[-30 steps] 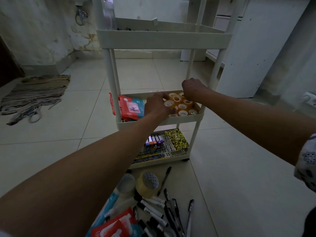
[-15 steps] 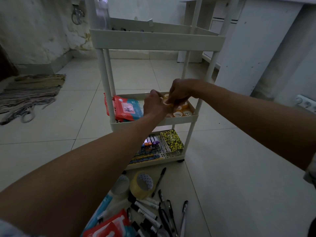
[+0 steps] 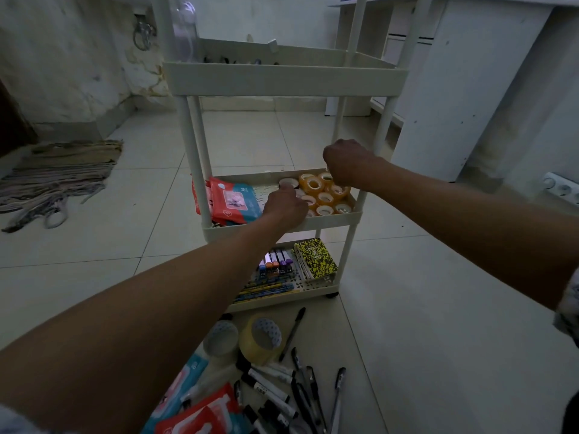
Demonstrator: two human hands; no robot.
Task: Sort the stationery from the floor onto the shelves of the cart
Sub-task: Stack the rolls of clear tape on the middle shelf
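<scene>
Since 0.5 s ago the hands have parted: the right hand [image 3: 347, 162] has risen over the far tape rolls [image 3: 324, 195], fingers curled, its grip hidden from view; the left hand [image 3: 283, 206] touches a white-cored roll [image 3: 288, 183] on the cart [image 3: 282, 78]'s middle shelf [image 3: 329, 219], grip unclear. Judged step: arranging small tapes beside the wipes packs [image 3: 235, 203]. Next likely needs reaching down to the floor for the large tape rolls [image 3: 261, 338] and pens [image 3: 308, 389].
</scene>
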